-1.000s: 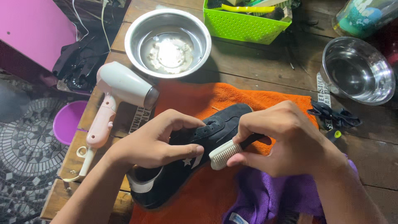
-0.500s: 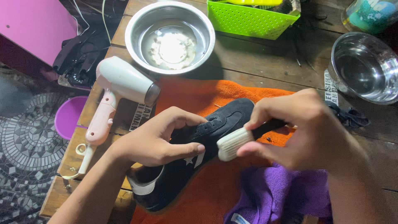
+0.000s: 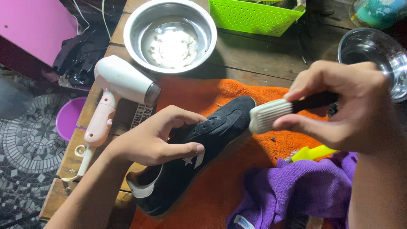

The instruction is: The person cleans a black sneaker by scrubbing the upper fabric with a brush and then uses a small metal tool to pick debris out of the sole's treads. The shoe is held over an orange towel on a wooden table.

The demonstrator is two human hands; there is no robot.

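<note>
Brushing step in hand: left hand (image 3: 154,142) clamped on black shoe (image 3: 199,148), lying on orange towel (image 3: 199,91); right hand (image 3: 339,106) closed around brush (image 3: 271,114) at toe. Next, probably bristles onto toe.

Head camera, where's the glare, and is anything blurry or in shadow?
Head view: glare whitens the water in the steel bowl; the right hand with the brush looks slightly soft; the black shoe under the left hand is dim, shadowing the orange towel.
</note>
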